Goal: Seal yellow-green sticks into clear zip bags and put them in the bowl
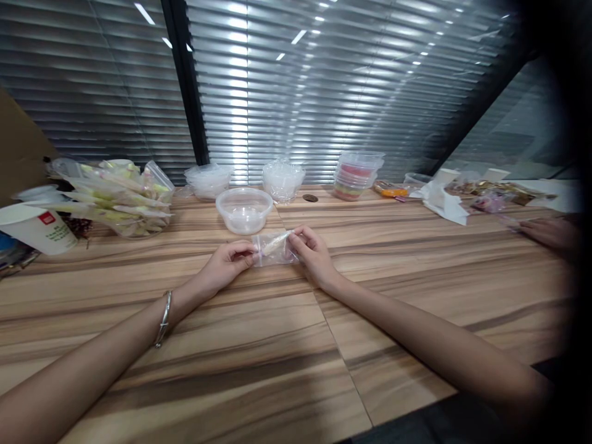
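Observation:
A small clear plastic bag point(274, 248) with something pale inside is stretched between both my hands, just above the wooden table point(259, 357). My left hand point(229, 264) pinches its left edge with closed fingers. My right hand point(311, 253) pinches its right edge the same way. A silver bracelet point(163, 319) sits on my left wrist. Just beyond the bag stands an open clear plastic bowl point(244, 209).
A pile of filled clear bags point(123, 197) and a paper cup point(37, 227) lie at the left. Stacks of clear bowls point(209, 180), lids point(283, 179) and filled containers point(357, 175) line the back by the blinds. Another person's hand point(548, 232) rests at the right near wrappers point(490, 194).

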A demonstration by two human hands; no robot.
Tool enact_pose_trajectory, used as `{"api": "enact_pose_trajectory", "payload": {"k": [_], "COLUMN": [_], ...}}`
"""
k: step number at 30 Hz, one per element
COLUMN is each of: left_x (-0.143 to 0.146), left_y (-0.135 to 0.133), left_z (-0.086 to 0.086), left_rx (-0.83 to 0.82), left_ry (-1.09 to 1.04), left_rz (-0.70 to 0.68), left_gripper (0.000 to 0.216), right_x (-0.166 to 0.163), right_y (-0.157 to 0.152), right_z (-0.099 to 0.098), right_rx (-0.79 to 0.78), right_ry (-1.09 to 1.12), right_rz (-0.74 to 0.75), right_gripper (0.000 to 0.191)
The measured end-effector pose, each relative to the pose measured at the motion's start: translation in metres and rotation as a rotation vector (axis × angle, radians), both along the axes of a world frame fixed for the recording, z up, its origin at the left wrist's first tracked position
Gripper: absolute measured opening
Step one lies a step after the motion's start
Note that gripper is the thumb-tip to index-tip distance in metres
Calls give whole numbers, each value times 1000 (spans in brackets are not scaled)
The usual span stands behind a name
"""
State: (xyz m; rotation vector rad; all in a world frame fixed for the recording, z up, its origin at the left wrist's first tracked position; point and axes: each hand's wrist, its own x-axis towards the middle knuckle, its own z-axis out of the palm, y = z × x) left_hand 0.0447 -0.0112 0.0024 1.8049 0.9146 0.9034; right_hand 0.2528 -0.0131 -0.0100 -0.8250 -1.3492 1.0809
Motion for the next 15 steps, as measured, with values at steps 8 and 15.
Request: {"api": "enact_pose_trajectory", "payload": {"k": [8, 15], "left_x": [1, 1], "left_y": [-1, 0], "left_z": [0, 0], "left_rx": [-24, -39], "left_ry": [-28, -47], "left_rz": [13, 36], "left_gripper": [27, 28], "right_x": [-1, -1], "right_y": [0, -2], "right_z": [0, 2], "right_rx": [-5, 1], "right_ry": [5, -3], "right_rz": [19, 47], "right_gripper": [22, 22]}}
